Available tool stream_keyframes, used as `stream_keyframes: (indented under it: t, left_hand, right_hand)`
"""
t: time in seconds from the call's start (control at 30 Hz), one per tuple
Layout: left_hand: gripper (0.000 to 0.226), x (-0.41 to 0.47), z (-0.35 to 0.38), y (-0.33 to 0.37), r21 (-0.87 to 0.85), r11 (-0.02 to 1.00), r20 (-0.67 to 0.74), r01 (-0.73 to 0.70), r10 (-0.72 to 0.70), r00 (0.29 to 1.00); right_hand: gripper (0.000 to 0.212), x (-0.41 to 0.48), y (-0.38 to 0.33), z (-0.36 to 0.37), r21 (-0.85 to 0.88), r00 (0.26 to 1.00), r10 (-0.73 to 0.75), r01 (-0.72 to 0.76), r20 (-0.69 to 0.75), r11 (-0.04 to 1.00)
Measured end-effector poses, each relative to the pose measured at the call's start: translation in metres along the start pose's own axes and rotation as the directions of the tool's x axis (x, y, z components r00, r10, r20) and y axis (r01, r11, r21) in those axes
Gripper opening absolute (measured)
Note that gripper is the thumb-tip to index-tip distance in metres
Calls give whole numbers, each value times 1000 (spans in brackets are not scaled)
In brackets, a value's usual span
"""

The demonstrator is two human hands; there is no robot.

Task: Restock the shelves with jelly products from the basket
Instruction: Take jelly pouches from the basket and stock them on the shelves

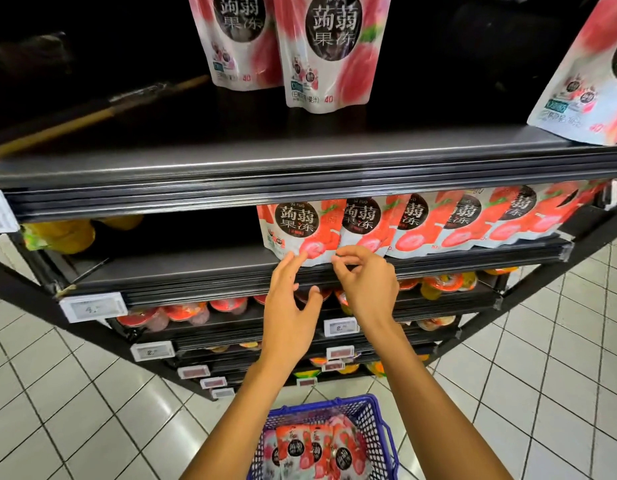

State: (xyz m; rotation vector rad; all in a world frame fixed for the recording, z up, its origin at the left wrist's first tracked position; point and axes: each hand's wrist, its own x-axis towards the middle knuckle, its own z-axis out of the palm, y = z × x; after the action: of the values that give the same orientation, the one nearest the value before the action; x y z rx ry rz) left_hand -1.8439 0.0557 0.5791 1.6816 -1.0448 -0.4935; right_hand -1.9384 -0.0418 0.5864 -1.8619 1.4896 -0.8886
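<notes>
Red and white, the jelly pouches (418,220) stand in an overlapping row on the middle shelf (182,268), running from the centre of the view out toward 3 o'clock. The left hand (289,306) reaches up from 6 o'clock with its fingers nearly straight and spread. Its fingertips touch the bottom edge of the leftmost pouch (296,226), and it grasps nothing. The right hand (369,285), just beside it at its 3 o'clock, has its fingers curled at the foot of the second pouch (360,220); whether they pinch that edge I cannot tell. The blue basket (376,420) sits on the white tiled floor (75,393) at 6 o'clock, between the forearms, with more red pouches (296,448) lying in it. Pink pouches (328,53) stand on the top shelf at 12 o'clock, and another is at 2 o'clock. Yellow packs (64,233) sit at 9 o'clock on the middle shelf. Jelly cups (186,311) line the lower shelves behind white price tags (92,306).
</notes>
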Motion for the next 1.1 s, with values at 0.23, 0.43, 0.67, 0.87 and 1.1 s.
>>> stream_keyframes:
  t: [0.23,0.43,0.67,0.87,1.1]
  left_hand:
    - [56,-1,9,0,-35,999,-6,17,-17,1000]
    - [59,-4,14,2,-103,994,-15,-24,22,1000]
    - [34,-18,22,-18,-81,995,-58,53,-58,997]
    - [28,-77,46,-112,2,960,-4,279,-279,960]
    - [19,-166,92,-262,157,810,174,565,-585,792]
  right_hand:
    - [14,3,4,3,-25,999,30,-31,-26,999]
    - [18,3,8,0,-21,999,34,-35,-37,999]
    - [12,-13,33,-4,41,999,-36,38,-40,998]
    - [9,-70,121,26,60,956,84,-105,280,993]
    - [15,-148,277,92,-72,802,271,-276,532,959]
